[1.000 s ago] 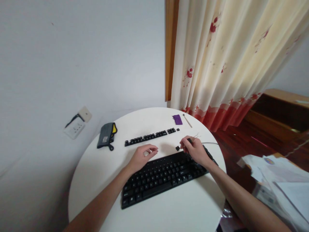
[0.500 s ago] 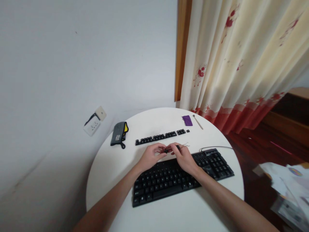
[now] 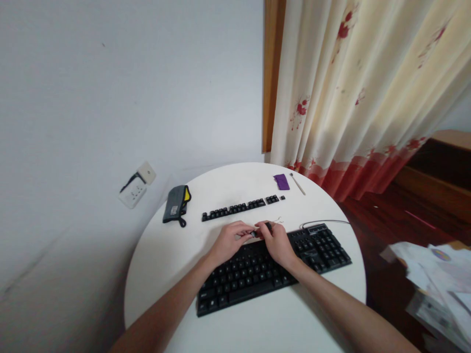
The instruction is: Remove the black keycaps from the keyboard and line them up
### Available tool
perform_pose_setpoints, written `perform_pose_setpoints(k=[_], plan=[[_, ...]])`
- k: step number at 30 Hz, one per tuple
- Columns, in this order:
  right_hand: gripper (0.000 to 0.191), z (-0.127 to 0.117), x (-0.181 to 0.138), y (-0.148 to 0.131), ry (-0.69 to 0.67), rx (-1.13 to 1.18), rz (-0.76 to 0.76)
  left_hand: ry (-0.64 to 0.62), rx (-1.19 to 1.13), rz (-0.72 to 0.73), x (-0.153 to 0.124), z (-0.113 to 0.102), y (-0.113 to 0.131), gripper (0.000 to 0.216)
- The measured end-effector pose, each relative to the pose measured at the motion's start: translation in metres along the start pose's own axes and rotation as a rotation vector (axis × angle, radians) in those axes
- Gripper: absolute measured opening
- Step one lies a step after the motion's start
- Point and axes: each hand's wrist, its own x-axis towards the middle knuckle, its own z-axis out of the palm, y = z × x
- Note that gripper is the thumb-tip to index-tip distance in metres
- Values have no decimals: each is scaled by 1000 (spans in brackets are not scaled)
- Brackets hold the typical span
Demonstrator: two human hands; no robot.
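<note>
My left hand (image 3: pixel 228 241) pinches a small black keycap (image 3: pixel 253 234) between thumb and fingertips, over the top edge of the black keyboard (image 3: pixel 253 292). Close against it, my right hand (image 3: pixel 278 245) is closed round a wire keycap puller (image 3: pixel 269 226); its dark body shows between the fingers and its thin bent wires stick out beyond them. The right fingertips meet the left ones at the keycap, partly hiding it. Beyond both hands lies a row of loose black keycaps (image 3: pixel 235 209). The keyboard's top row is largely covered by my hands.
On the round white table (image 3: pixel 158 274) are a grey pouch with yellow lining (image 3: pixel 175 205) at the left, a folded purple cloth (image 3: pixel 281 182) and a thin brush (image 3: pixel 298 184) at the back right. A cable (image 3: pixel 326 221) runs off the right edge. Papers (image 3: pixel 437 274) lie beyond.
The view has shifted slightly, so everything sits a little further left. The keycap has turned between my fingers, and a paler side of it now shows.
</note>
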Motion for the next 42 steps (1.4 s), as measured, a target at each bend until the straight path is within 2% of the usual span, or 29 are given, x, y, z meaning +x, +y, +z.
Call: perform_pose_setpoints(k=[5,10,12,14,17,21,25,28,35,38,42], plan=[[35,2,-1,2,32,14,13,-37,-34,5,-1,1,3,21],[35,0,0,4,29,2,30,-12,22,33,-1,-1,7,19],[34,-3,0,3,53,-31,-13,15,50,40,0,-2,7,19],[30,-6,0,2,70,-69,-119,39,63,46,0,-4,7,19],[28,-10,-1,-3,34,-88,-273,53,62,48,1,-5,5,20],[27,-12,-4,-5,-23,-104,-343,61,65,50,1,-6,2,20],[33,-12,-3,-3,-153,-112,-405,87,51,62,1,-5,-1,18],[29,-12,-2,-3,-196,-162,-414,84,24,79,0,-5,-4,14],[14,-11,-6,-9,-167,-257,-353,42,10,74,0,-7,-6,12],[10,-25,7,-10,-114,-312,-324,63,34,60,0,-11,-5,15],[11,-71,51,3,-7,-519,-183,96,28,43,0,-16,-3,30]])
